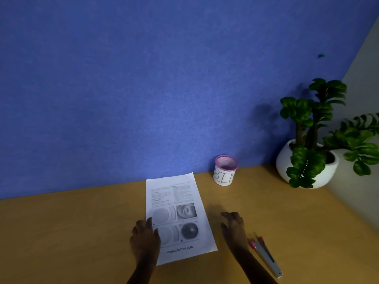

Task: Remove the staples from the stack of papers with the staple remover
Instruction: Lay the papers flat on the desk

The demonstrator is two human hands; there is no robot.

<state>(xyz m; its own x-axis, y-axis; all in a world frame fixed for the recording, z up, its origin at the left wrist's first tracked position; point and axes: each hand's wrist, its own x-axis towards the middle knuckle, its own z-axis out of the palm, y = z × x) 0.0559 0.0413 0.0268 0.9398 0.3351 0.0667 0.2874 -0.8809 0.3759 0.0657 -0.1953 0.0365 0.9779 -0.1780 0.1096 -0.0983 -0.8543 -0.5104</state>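
The stack of papers [180,210] lies flat on the wooden desk [71,232], printed side up, with text, round pictures and a web address at its near edge. My left hand [144,237] rests on the stack's near left edge with relaxed fingers. My right hand [234,228] hovers just right of the stack, fingers loosely spread and holding nothing. The staple remover [266,256], a long grey tool with pink tips, lies on the desk right beside my right wrist. No staples are visible at this distance.
A pink mesh cup labelled BIN [225,171] stands against the blue wall [164,89] behind the stack. A white pot with a green plant [307,160] fills the back right corner.
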